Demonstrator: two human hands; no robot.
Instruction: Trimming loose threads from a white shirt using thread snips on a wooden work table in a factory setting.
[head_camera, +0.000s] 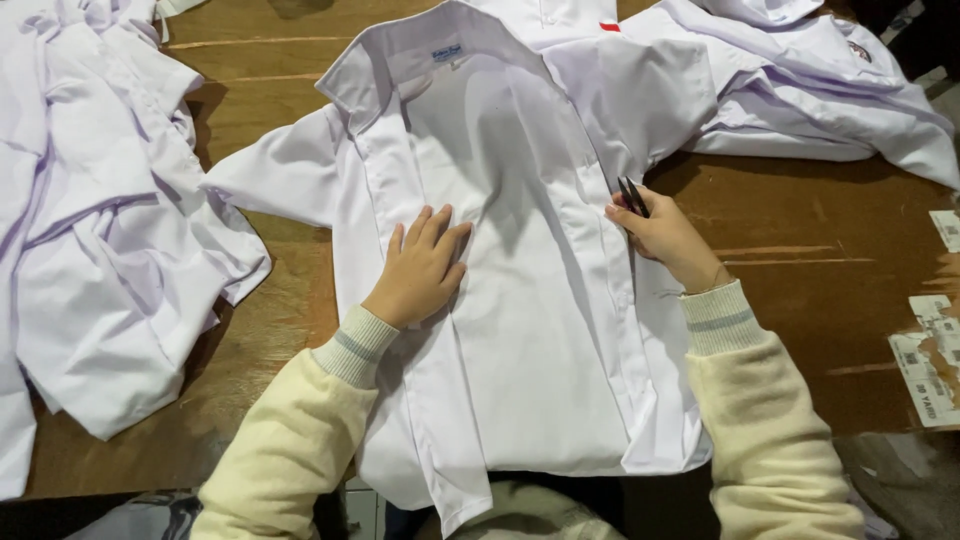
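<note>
My left hand (420, 268) lies flat and spread on the shirt (520, 330), which is laid open on the surface (820, 250), to keep it still. At the shirt's right edge, my right hand (665, 238) pinches small black snips (632, 196).

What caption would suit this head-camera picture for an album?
Left hand flat on a white shirt spread over a wooden table; right hand holds small dark snips at its edge.

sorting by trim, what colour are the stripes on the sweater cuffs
Grey, one stripe on each cream ribbed cuff, seen in the head view.
</note>
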